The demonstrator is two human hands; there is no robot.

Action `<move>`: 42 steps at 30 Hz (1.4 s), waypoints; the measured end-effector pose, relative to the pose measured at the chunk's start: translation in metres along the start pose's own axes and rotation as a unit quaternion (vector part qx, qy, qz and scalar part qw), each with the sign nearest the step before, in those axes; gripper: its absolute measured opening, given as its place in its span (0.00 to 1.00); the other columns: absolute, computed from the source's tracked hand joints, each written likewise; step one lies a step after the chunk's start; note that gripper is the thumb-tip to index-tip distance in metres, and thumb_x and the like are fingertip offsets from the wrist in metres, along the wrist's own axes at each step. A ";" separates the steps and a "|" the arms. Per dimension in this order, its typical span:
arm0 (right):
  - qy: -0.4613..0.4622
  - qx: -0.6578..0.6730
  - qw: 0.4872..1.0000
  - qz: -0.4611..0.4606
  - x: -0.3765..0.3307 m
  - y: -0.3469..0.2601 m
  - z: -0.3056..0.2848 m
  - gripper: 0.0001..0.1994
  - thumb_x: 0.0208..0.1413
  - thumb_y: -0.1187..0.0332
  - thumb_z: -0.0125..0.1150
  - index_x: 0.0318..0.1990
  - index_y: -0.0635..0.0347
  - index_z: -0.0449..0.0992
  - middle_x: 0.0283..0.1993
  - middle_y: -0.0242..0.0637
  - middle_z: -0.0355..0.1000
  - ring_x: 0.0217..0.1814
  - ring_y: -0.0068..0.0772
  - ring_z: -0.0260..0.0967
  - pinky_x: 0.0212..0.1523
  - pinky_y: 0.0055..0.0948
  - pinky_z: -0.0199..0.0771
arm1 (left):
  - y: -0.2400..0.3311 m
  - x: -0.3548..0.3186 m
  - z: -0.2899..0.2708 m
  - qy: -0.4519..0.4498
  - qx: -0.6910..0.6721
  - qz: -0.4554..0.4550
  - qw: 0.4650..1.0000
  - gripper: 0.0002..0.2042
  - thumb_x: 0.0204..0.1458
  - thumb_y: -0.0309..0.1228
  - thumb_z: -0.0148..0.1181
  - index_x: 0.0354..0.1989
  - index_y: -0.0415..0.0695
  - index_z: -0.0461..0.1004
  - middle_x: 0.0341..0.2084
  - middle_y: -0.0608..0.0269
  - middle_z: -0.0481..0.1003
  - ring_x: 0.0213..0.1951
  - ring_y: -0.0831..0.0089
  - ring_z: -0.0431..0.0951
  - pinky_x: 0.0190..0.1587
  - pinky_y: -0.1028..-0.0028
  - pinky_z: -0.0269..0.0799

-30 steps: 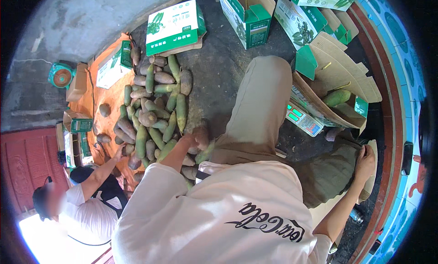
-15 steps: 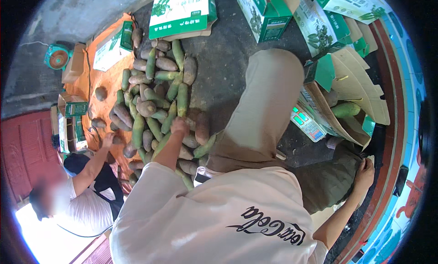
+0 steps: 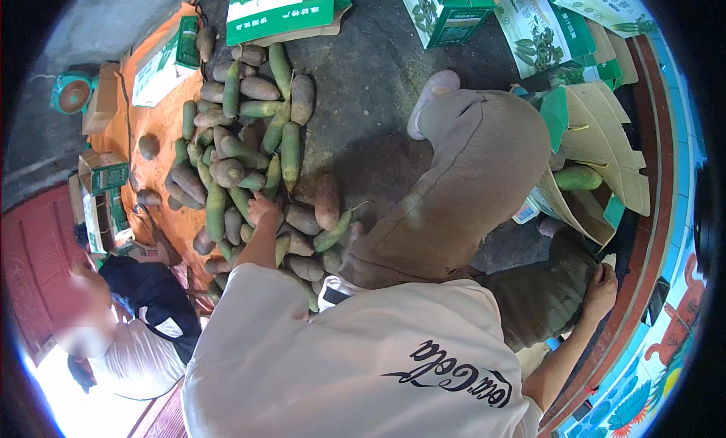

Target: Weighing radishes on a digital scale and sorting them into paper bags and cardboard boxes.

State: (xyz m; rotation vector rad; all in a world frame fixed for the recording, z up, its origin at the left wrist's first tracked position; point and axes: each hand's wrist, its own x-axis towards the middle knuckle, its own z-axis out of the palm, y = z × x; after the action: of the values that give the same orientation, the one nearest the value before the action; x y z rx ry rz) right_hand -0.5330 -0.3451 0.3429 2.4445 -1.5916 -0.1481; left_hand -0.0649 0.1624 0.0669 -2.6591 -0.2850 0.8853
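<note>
Dark floor [image 3: 363, 71] under everything, orange sheet [image 3: 172, 128] over to the left, with a big heap of radishes [image 3: 227, 169] spread across both, some green, some muddy brown. Person in the white T-shirt [image 3: 363, 355] has the left hand [image 3: 263, 209] right down in the heap, just beside a few green ones; can't tell if those fingers are clamped on one or just resting. Right hand [image 3: 600, 290] is way off by the dark trouser leg [image 3: 541, 290], fingers curled, can't tell on what. Near that leg sits an open carton [image 3: 616, 128] with a green radish [image 3: 578, 178] inside. Co-worker [image 3: 140, 362] at the far left, turquoise fan [image 3: 74, 94] by the wall.
</note>
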 end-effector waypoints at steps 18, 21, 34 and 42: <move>0.013 0.051 0.999 0.008 -0.006 0.001 -0.005 0.12 0.56 0.62 0.50 0.40 0.59 0.73 0.37 0.47 0.71 0.40 0.49 0.69 0.39 0.40 0.68 | 0.022 -0.013 0.045 -0.230 -0.313 0.025 0.921 0.20 0.42 0.39 0.63 0.41 0.38 0.72 0.34 0.58 0.76 0.28 0.64 0.77 0.26 0.61 0.72; 0.024 0.056 0.998 -0.005 -0.003 -0.006 -0.010 0.10 0.56 0.64 0.50 0.40 0.58 0.73 0.38 0.44 0.72 0.40 0.48 0.69 0.39 0.39 0.69 | 0.019 -0.036 0.021 -0.390 -0.492 0.018 0.778 0.20 0.50 0.38 0.58 0.50 0.46 0.66 0.42 0.60 0.71 0.36 0.66 0.73 0.33 0.71 0.71; 0.094 0.102 0.990 0.021 -0.009 -0.010 -0.011 0.08 0.53 0.65 0.53 0.36 0.59 0.73 0.32 0.43 0.71 0.35 0.48 0.69 0.36 0.41 0.68 | 0.112 -0.181 -0.249 -0.075 -0.573 0.404 0.709 0.23 0.46 0.30 0.61 0.51 0.36 0.66 0.42 0.58 0.72 0.43 0.72 0.71 0.47 0.72 0.64; 0.138 0.118 0.983 0.013 -0.015 -0.002 -0.009 0.08 0.50 0.66 0.56 0.34 0.61 0.72 0.31 0.41 0.71 0.35 0.44 0.68 0.37 0.38 0.68 | 0.203 -0.309 -0.318 0.060 -0.356 0.705 0.610 0.22 0.46 0.28 0.60 0.50 0.36 0.66 0.43 0.58 0.71 0.46 0.71 0.69 0.50 0.73 0.62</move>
State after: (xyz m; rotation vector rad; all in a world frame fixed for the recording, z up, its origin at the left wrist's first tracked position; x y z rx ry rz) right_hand -0.5361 -0.3293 0.3505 2.4774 -1.5933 0.3898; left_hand -0.0966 -0.1906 0.4024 -3.2466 2.2496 0.9623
